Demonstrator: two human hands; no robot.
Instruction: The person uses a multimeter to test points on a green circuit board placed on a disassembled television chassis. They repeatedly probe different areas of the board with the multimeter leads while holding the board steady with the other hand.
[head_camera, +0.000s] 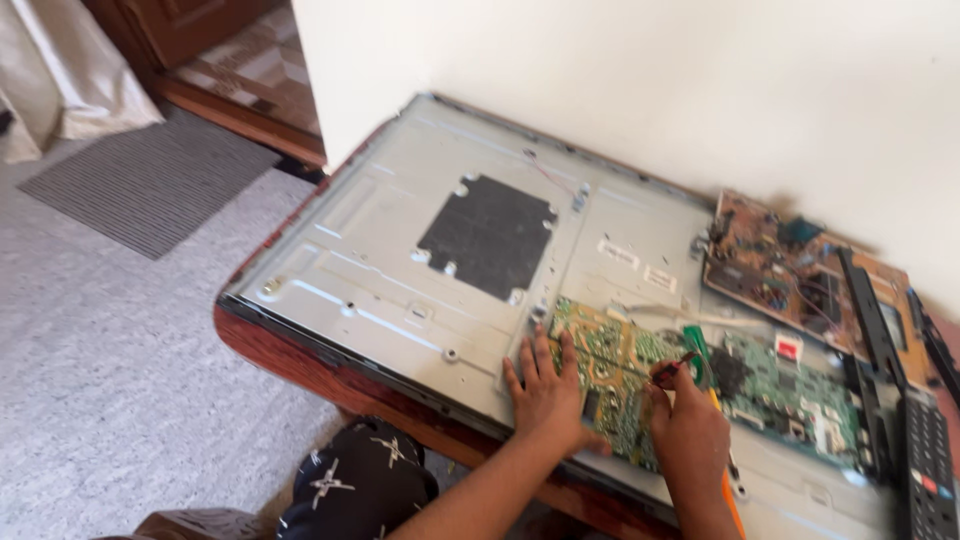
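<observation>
My left hand (545, 385) lies flat, fingers spread, pressing on the near left end of the green circuit board (612, 375). The board sits on the grey metal back panel (400, 260) of a flat screen laid face down on the wooden table (300, 365).

My right hand (685, 420) is closed in a pinch around a slim red-tipped probe (675, 368). Its tip touches the board just right of my left fingers. A thin dark lead (600, 357) runs leftward from the probe across the board.

The board's long axis runs left to right, roughly along the near table edge. The probed spot lies straight ahead of my right hand, which is the nearer one; the left only steadies the board.

A second green board (800, 385) adjoins on the right. A brown board (770, 265) rests farther back by the wall. A black remote (928, 470) lies at far right. An orange-handled tool (730, 500) lies under my right wrist; I cannot tell its kind.
</observation>
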